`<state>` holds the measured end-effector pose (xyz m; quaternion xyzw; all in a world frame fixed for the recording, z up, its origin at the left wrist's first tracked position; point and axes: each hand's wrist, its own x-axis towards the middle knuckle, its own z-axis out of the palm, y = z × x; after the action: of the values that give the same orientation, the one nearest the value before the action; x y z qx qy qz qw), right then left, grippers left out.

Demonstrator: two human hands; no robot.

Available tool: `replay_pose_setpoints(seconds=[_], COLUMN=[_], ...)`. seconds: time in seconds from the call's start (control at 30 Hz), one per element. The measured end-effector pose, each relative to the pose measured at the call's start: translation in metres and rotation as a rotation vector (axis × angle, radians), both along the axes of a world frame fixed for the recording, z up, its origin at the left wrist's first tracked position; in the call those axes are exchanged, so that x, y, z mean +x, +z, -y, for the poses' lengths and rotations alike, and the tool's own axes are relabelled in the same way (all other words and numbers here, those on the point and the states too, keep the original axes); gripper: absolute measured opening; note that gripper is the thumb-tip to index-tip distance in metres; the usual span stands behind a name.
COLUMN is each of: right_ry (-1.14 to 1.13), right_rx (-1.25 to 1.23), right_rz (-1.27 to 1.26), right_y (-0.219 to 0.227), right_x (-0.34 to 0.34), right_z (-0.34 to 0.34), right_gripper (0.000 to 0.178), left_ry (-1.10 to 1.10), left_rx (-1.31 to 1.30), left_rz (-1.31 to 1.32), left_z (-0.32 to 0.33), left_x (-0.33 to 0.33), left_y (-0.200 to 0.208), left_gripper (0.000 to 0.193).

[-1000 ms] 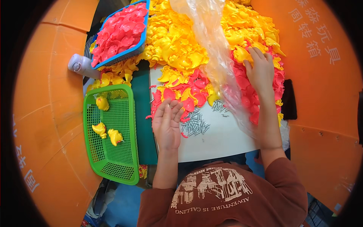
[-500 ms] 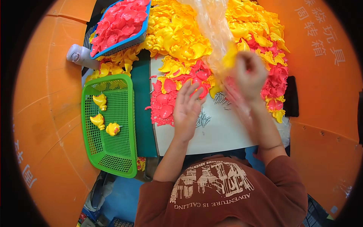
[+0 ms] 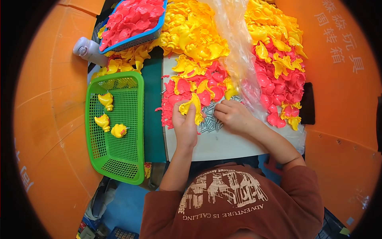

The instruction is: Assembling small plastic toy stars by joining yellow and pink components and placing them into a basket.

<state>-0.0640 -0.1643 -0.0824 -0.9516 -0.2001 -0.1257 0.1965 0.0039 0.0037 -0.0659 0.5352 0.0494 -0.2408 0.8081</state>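
My left hand [image 3: 186, 130] pinches a yellow plastic shell piece [image 3: 195, 104] between thumb and fingers, above the front edge of the pink and yellow pile. Just to its right lies a heap of small silvery metal pins [image 3: 211, 124] on the white tabletop [image 3: 238, 143]. My right hand [image 3: 235, 117] rests at this heap with fingers drawn together. Its fingertips are among the pins, and what they grip, if anything, is too small to make out. Pink shell pieces [image 3: 175, 99] lie loosely behind and beside my left hand.
A green basket [image 3: 140, 119] at the left holds three yellow chick-like figures [image 3: 102, 122]. Behind it are a pale bottle [image 3: 89, 51] and a blue basket [image 3: 153, 35] of pink pieces. Clear plastic film [image 3: 234, 44] crosses the yellow heap [image 3: 195, 32]. Orange panels [image 3: 338, 99] flank the table.
My left hand was open and bare; it now holds the yellow shell. My right hand, blurred near a yellow piece farther back, has come down and left to the metal pins. The view has shifted slightly.
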Motion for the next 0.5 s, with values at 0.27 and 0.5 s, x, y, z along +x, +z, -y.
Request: replay_pose_setpoints(seconds=[0.27,0.5], right_ry=[-0.174,-0.198], right_rx=[0.270,0.881], right_rz=[-0.110,-0.159], right_y=[0.011,0.056], right_x=[0.005,-0.003], right_z=[0.004,-0.003], right_gripper=[0.017,0.023], left_ry=[-0.180,-0.169], left_rx=[0.137,0.232], left_rz=[0.127,0.293], left_z=[0.000,0.008], left_x=[-0.004,-0.016], left_y=[0.005,0.018], left_gripper=[0.015,0.014])
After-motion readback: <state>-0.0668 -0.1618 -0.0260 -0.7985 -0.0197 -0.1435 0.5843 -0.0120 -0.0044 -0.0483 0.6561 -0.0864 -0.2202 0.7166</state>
